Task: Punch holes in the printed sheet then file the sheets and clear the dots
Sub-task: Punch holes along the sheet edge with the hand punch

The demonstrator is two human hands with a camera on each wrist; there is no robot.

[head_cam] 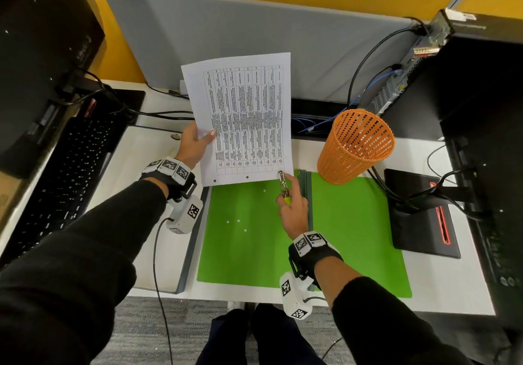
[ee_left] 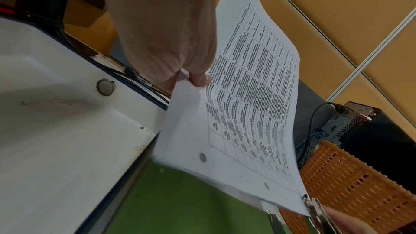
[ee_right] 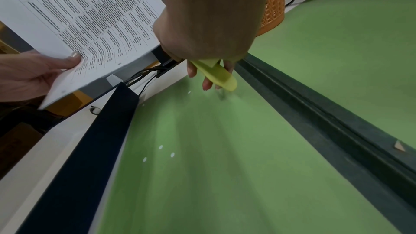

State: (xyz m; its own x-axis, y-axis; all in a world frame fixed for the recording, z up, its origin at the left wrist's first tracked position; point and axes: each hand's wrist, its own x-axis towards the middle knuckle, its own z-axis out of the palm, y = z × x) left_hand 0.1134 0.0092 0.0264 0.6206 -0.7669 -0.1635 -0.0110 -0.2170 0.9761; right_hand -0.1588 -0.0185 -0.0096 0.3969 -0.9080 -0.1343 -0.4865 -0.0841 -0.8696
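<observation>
Left hand: your left hand (head_cam: pixel 195 142) pinches the printed sheet (head_cam: pixel 243 115) at its left edge, thumb on top, fingers hidden behind the paper.
Right hand: your right hand (head_cam: pixel 293 209) is curled round the hole punch (head_cam: pixel 283 184), whose head meets the sheet's lower right corner.
Sheet: held up over the open green folder (head_cam: pixel 353 223); two holes show along its bottom edge.
Dots: several white dots (head_cam: pixel 238 220) lie on the folder.
Unclear: the print is too small to read.

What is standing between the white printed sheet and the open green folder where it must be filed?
Nothing visible. The white printed sheet, pinched by the left hand, hangs over the open green folder. Only small white paper dots lie on the folder. The right hand holds the yellow-handled metal punch at the sheet's lower corner.
</observation>
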